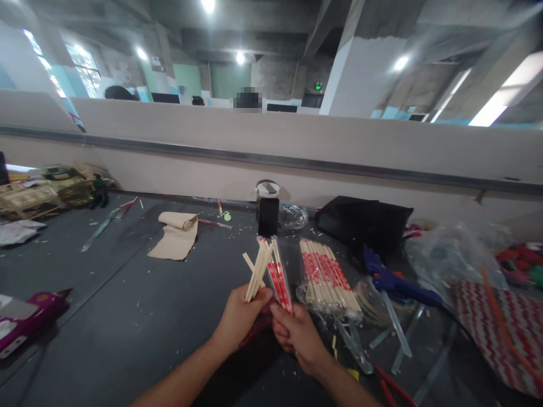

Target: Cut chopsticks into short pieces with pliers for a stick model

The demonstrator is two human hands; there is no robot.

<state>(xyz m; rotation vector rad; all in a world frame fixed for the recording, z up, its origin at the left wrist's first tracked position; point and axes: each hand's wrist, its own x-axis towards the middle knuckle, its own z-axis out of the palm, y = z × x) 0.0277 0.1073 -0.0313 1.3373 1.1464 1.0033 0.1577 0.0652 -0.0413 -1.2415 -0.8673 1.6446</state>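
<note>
My left hand [243,314] is closed around a small bunch of bare wooden chopsticks [259,270], which point up and fan out at the top. Close beside it, my right hand [297,333] is closed on the lower end of some chopsticks in red-printed clear wrappers [279,277]. The two hands nearly meet at the thumbs. To the right lies a larger pack of chopsticks [324,271] with red printing and crumpled clear plastic around it. Some red material shows below my hands, partly hidden by them.
A dark phone [268,216] stands against a white-lidded container. Brown paper [176,234] lies left, and a magenta tool [31,322] farther left. A blue glue gun [396,282], clear glue sticks, a black bag [365,223] and patterned cloth [500,333] lie right. People's heads show beyond the partition.
</note>
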